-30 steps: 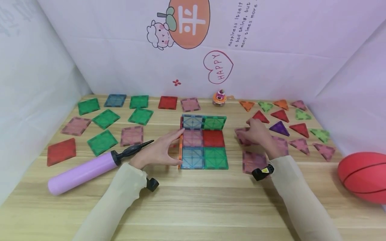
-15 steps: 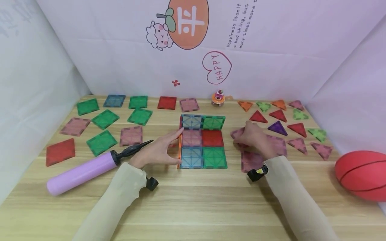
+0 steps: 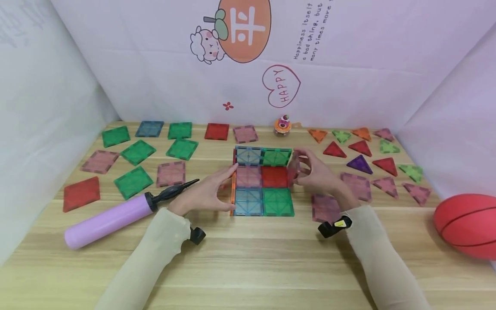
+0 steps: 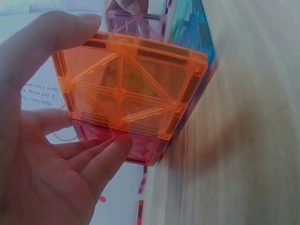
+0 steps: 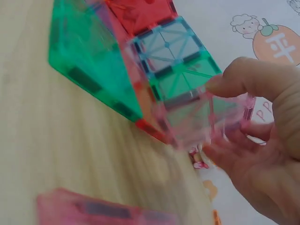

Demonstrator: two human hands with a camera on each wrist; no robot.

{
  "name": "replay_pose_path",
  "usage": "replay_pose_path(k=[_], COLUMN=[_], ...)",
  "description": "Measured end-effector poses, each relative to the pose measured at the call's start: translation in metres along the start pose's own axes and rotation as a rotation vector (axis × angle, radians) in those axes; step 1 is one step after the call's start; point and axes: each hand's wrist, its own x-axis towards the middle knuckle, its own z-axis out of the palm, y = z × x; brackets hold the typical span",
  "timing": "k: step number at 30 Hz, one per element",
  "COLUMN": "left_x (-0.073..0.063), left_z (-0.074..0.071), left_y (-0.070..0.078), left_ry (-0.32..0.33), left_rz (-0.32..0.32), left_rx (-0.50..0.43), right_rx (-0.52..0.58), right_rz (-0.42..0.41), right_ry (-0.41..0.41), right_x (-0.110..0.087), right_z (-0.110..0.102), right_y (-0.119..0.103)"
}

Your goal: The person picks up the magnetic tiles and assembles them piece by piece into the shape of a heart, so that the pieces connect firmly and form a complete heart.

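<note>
At the middle of the table lies a flat base of square magnetic tiles, with a pink (image 3: 248,177), a red (image 3: 274,177), a blue (image 3: 248,202) and a green tile (image 3: 278,202). Along its back edge stand a clear-blue tile (image 3: 249,156) and a green tile (image 3: 276,157). My left hand (image 3: 204,193) spans the orange tile (image 4: 122,89) upright on the left side, thumb at one edge and fingers by its joint with a red tile (image 4: 143,149). My right hand (image 3: 319,175) pinches a pink square tile (image 5: 201,122), held upright at the red base tile's right edge.
Loose square tiles (image 3: 135,183) lie at the left and back, triangle tiles (image 3: 359,164) at the right. Two pink squares (image 3: 326,207) (image 3: 356,186) lie beside the right wrist. A purple hand pump (image 3: 112,220), a small figurine (image 3: 282,125) and a red ball (image 3: 466,226) also stand or lie around.
My right hand has lifted the pink square tile from the right, moved it left and turned it upright against the base. The left hand has stayed at the orange tile.
</note>
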Motion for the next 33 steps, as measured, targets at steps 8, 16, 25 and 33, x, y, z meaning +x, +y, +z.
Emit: replay_pose_path(k=[8,16,25,33], left_x=[0.000,0.001,0.000,0.001], left_z=[0.001,0.003,0.002,0.000], left_y=[0.001,0.000,0.001,-0.001], left_ry=[-0.016,-0.011,-0.014,-0.003], left_rz=[0.007,0.006,0.000,-0.001], left_rx=[-0.018,-0.025,-0.007,-0.021], right_rx=[-0.036,-0.290,-0.786,-0.792], right_rz=[-0.022,0.013,0.043,0.016], right_ry=[-0.070,-0.134,-0.194,-0.148], right_x=[-0.002,-0.023,-0.073,-0.077], right_z=[0.001,-0.010,-0.018,-0.011], right_y=[0.000,-0.002,0.002,0.008])
